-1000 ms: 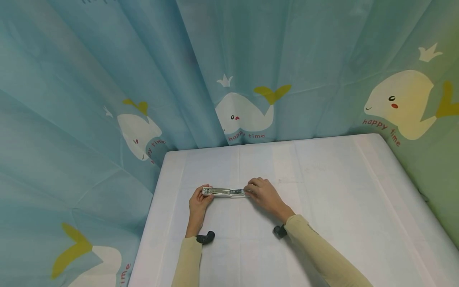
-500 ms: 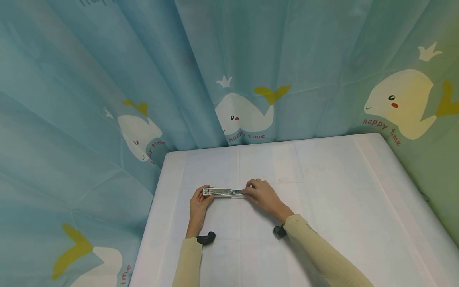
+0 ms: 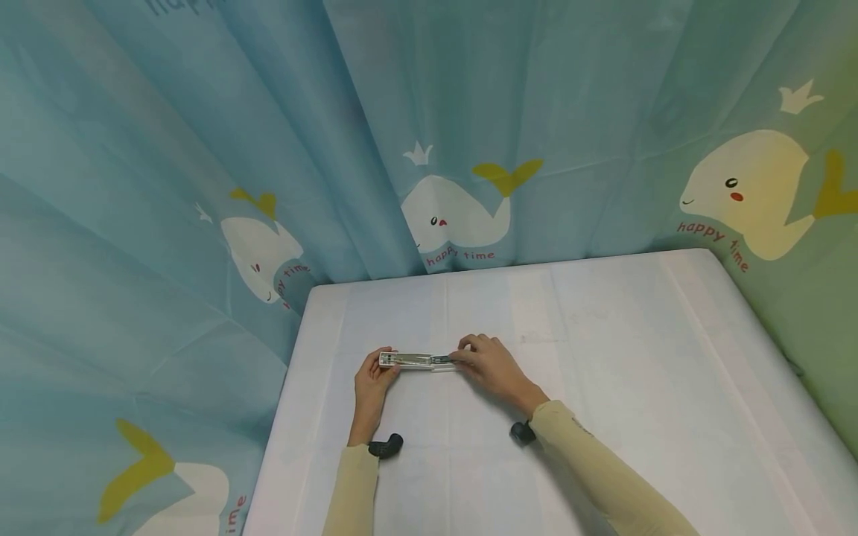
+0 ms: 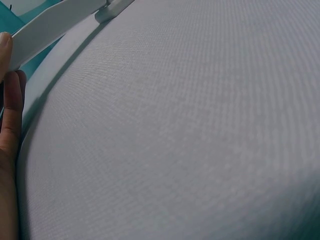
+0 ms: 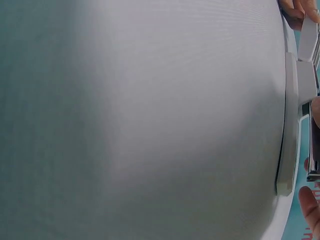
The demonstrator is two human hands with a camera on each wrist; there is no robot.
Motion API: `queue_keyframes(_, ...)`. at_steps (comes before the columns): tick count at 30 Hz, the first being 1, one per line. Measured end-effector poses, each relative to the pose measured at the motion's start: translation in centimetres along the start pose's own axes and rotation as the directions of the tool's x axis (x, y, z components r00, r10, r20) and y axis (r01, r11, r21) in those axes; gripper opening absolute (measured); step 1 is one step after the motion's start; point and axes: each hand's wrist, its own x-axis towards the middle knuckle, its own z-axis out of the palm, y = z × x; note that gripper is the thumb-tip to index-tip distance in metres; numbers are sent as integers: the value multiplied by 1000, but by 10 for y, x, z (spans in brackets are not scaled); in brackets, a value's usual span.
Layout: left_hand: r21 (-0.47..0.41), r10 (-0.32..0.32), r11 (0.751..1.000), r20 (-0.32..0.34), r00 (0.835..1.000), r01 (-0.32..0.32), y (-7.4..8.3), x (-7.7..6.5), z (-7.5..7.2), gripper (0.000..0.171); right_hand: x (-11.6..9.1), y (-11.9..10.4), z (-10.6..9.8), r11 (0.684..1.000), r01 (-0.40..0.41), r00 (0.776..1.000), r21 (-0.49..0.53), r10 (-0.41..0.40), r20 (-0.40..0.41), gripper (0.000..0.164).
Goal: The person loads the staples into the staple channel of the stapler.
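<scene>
A white stapler point(image 3: 414, 361) lies unfolded across the table, its cover swung out to the left and the metal channel inside showing. My left hand point(image 3: 372, 380) grips the cover's far left end between thumb and fingers. In the left wrist view the raised cover point(image 4: 55, 25) slants up from the fingertips, above the table. My right hand point(image 3: 488, 365) pinches the metal magazine point(image 5: 313, 145) at the stapler's right part, fingers on both sides of it. The white base point(image 5: 288, 135) rests on the table beneath, seen in the right wrist view; from the head the right fingers hide part of it.
The table point(image 3: 603, 357) has a pale striped cloth. Behind and beside it hangs a blue-green curtain point(image 3: 362, 134) with white whales. A black wrist device point(image 3: 386, 446) sits on the left forearm, and another black device point(image 3: 523, 432) on the right.
The right hand has shifted slightly left along the stapler, its fingers nearer the hinge. The left hand keeps its grip on the cover, almost unmoved.
</scene>
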Motion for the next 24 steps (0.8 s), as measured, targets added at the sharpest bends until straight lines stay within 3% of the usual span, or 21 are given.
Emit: queue_keyframes(24, -1, 3, 1000, -3, 1000, -3, -2, 0, -1, 49, -9, 9, -7, 998, -37, 999, -52, 38, 19, 14)
